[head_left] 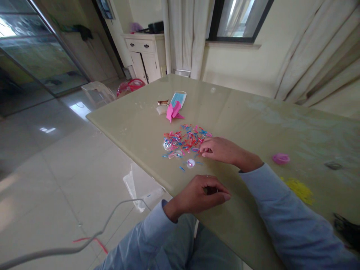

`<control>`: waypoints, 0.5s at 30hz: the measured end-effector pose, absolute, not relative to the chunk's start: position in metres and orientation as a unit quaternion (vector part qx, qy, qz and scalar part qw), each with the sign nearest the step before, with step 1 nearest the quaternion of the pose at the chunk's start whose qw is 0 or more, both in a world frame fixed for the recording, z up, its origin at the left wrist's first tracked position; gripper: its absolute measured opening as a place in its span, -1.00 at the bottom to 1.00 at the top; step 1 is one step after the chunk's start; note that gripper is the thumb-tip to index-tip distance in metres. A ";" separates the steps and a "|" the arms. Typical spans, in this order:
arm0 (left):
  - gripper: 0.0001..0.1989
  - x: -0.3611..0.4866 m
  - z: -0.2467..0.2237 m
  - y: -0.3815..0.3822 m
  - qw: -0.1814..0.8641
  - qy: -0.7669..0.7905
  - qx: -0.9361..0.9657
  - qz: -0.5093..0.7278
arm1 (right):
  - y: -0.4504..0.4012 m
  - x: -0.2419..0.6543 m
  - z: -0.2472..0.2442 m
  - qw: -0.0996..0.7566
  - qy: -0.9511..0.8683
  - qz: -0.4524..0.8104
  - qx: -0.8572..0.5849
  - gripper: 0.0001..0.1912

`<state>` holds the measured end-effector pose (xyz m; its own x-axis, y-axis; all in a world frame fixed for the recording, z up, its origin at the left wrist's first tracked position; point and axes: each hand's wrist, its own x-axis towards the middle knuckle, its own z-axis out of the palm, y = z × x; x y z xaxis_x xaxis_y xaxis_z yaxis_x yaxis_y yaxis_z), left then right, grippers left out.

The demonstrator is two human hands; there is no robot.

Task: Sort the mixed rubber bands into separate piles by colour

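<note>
A loose pile of small, thin red, pink and blue pieces (187, 138), which look like paper clips, lies on the table. My right hand (218, 150) is at the pile's right edge with its fingers curled and closed. What its fingertips hold, if anything, is hidden. My left hand (201, 193) is over the table's near edge, thumb and fingertips pressed together. I cannot make out anything in that pinch. At the near side of the pile lies a small round clear piece (190, 163) with pink in it. A shiny round piece (167, 144) lies at its left edge.
Beyond the pile are pink folded paper (174, 111), a blue face mask (179, 98) and a small brown packet (163, 102). To the right are a pink cup-like thing (280, 158), a yellow heap (299, 190) and a dark object (347, 228). A grey cable (104, 228) crosses at lower left.
</note>
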<state>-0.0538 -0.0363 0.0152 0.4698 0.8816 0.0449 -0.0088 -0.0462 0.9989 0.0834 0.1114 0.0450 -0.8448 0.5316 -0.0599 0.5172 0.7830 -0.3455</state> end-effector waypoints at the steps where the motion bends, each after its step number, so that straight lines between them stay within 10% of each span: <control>1: -0.74 -0.054 0.015 -0.036 0.596 0.353 0.616 0.375 | 0.111 0.084 0.045 0.017 -0.943 0.176 -0.282 -0.83; 15: -0.77 -0.053 0.016 -0.036 0.594 0.345 0.620 0.379 | 0.101 0.072 0.045 -0.004 -0.949 0.106 -0.297 -0.79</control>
